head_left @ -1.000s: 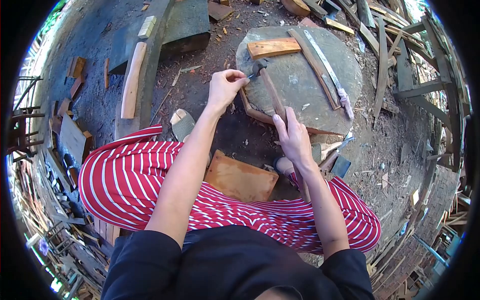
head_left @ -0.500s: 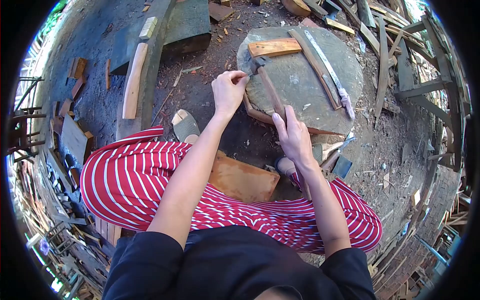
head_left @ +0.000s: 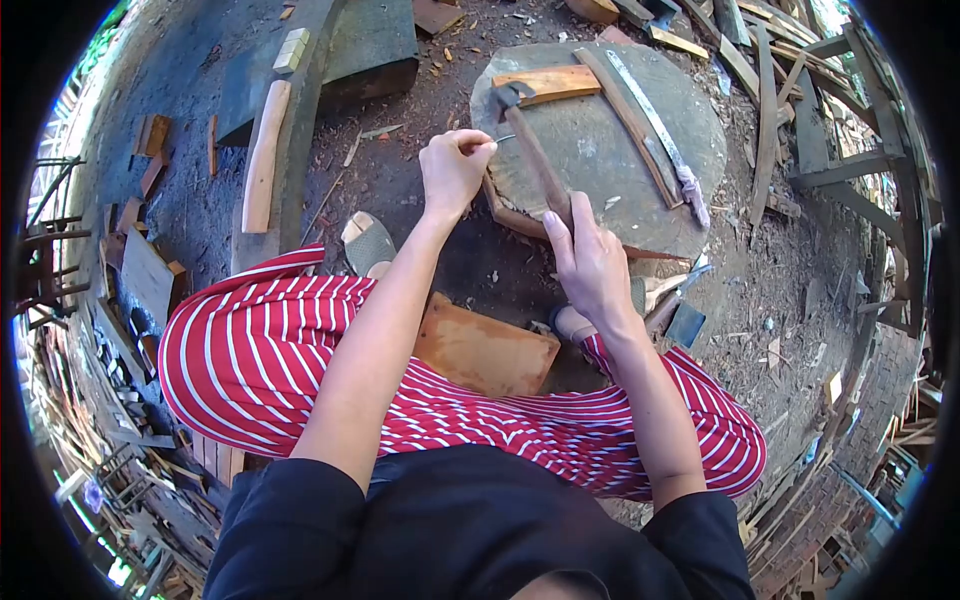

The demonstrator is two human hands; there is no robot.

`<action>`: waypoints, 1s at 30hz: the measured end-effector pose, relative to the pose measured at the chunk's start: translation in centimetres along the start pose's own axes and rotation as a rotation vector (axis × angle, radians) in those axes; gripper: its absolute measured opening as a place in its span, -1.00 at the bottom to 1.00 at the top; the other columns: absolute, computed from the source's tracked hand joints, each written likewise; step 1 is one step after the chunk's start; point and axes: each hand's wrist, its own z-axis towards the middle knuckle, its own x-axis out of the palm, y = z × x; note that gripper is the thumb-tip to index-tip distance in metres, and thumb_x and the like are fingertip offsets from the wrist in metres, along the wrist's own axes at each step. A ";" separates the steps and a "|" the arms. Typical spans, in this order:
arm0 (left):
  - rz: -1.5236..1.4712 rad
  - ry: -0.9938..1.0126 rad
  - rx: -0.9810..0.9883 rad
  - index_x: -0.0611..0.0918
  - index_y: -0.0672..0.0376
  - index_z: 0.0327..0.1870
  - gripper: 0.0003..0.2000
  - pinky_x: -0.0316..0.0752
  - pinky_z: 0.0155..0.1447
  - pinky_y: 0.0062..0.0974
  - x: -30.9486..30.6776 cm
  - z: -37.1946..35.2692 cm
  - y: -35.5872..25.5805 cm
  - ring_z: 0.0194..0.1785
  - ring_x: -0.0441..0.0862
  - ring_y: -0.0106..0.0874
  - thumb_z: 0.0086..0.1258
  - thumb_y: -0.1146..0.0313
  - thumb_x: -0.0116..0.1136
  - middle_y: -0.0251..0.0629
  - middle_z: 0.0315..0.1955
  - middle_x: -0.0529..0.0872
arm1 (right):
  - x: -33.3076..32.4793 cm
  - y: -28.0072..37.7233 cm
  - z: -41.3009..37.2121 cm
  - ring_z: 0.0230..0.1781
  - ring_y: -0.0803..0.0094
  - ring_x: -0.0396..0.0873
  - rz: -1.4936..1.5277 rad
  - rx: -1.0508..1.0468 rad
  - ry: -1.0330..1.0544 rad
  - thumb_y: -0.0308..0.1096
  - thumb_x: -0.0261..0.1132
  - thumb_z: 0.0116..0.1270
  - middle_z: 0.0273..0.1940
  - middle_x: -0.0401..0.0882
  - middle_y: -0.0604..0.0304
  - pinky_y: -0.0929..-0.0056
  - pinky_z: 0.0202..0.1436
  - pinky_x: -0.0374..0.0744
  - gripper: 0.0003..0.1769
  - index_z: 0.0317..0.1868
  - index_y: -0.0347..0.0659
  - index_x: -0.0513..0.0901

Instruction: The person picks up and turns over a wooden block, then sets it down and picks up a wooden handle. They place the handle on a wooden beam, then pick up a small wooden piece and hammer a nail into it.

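My right hand [head_left: 592, 255] is closed round the wooden handle of a hammer [head_left: 538, 155], whose dark head lies over the left part of a round wooden stump [head_left: 640, 140]. Between thumb and fingertips, my left hand [head_left: 457, 168] pinches a thin nail [head_left: 506, 138] that points right, over the stump's left edge. The nail is just below the hammer head and apart from it. Behind the head, a short curved wooden piece [head_left: 560, 82] rests on the stump. A long wooden strip [head_left: 630, 125] and a saw-like metal blade with a wrapped end [head_left: 660, 130] lie to its right.
A shaped wooden piece [head_left: 266, 160] lies on a beam at left, below a pale block [head_left: 292, 50]. Between my feet is a brown board [head_left: 485, 345]. A dark flat blade [head_left: 685, 325] sits below the stump. Wood scraps and a wooden frame [head_left: 860, 165] stand at right.
The hammer head has lifted up and left, away from the nail's tip. My left hand has stayed nearly in place, and more of the nail shows now.
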 end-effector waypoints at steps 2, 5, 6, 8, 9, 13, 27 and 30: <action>-0.003 0.007 0.016 0.79 0.24 -0.28 -0.86 0.59 -0.23 -0.56 0.2 0.0 -0.1 -0.36 0.76 -0.51 0.23 0.37 0.39 -0.23 -0.43 0.81 | -0.1 0.1 0.1 -0.41 -0.27 0.62 0.035 -0.012 -0.033 -0.11 0.07 0.56 -0.47 0.62 -0.26 -0.13 -0.38 0.53 -0.68 -0.04 -0.24 0.38; -0.041 0.042 -0.023 0.75 0.26 -0.27 -0.86 0.55 -0.23 -0.58 0.2 0.0 -0.2 -0.41 0.65 -0.61 0.23 0.40 0.38 -0.36 -0.51 0.74 | 0.3 -1.3 0.5 -0.40 -0.28 0.62 -0.001 0.030 -0.021 -0.11 0.07 0.56 -0.47 0.61 -0.27 -0.14 -0.37 0.52 -0.67 -0.01 -0.24 0.39; -0.042 0.040 -0.023 0.75 0.26 -0.27 -0.86 0.55 -0.23 -0.58 -0.1 0.1 -0.3 -0.41 0.65 -0.61 0.23 0.40 0.38 -0.36 -0.51 0.74 | 0.6 -1.9 0.5 -0.39 -0.29 0.62 0.000 0.039 -0.002 -0.10 0.07 0.56 -0.47 0.61 -0.28 -0.15 -0.35 0.52 -0.67 -0.01 -0.23 0.39; -0.149 0.142 -0.116 0.76 0.26 -0.25 -0.87 0.51 -0.22 -0.61 -0.6 0.3 -0.2 -0.38 0.61 -0.66 0.23 0.43 0.39 -0.41 -0.49 0.73 | 1.2 -2.8 0.0 -0.38 -0.29 0.62 -0.001 0.049 0.024 -0.09 0.07 0.56 -0.47 0.61 -0.28 -0.16 -0.34 0.52 -0.66 -0.01 -0.23 0.39; -0.213 0.187 -0.159 0.76 0.25 -0.26 -0.88 0.47 -0.21 -0.65 -0.8 0.5 0.0 -0.37 0.57 -0.69 0.23 0.45 0.40 -0.46 -0.47 0.72 | 1.4 -2.9 -0.3 -0.37 -0.30 0.62 0.000 0.063 0.015 -0.08 0.07 0.56 -0.47 0.61 -0.28 -0.16 -0.32 0.52 -0.66 -0.02 -0.23 0.38; -0.354 0.227 -0.254 0.76 0.25 -0.26 -0.90 0.45 -0.22 -0.67 -1.0 0.4 0.2 -0.38 0.56 -0.70 0.24 0.48 0.40 -0.47 -0.46 0.72 | 1.6 -3.0 -0.8 -0.34 -0.30 0.63 0.022 0.121 0.084 -0.07 0.07 0.56 -0.45 0.62 -0.30 -0.16 -0.30 0.53 -0.64 -0.02 -0.24 0.38; 0.013 -0.034 0.158 0.73 0.22 -0.24 -0.88 0.55 -0.22 -0.52 -0.4 -1.0 -0.3 -0.39 0.69 -0.46 0.24 0.44 0.39 -0.27 -0.43 0.71 | 0.6 -2.9 -1.0 -0.32 -0.32 0.63 0.127 0.163 0.015 -0.05 0.09 0.55 -0.43 0.62 -0.31 -0.15 -0.27 0.52 -0.61 0.07 -0.24 0.41; 0.185 -0.039 0.207 0.72 0.23 -0.27 -0.90 0.56 -0.21 -0.47 -0.5 -1.4 -1.4 -0.38 0.71 -0.37 0.26 0.43 0.35 -0.20 -0.42 0.69 | 0.8 -3.1 -1.0 -0.32 -0.31 0.63 0.159 0.151 -0.028 -0.05 0.10 0.55 -0.42 0.63 -0.31 -0.14 -0.27 0.52 -0.59 0.10 -0.24 0.41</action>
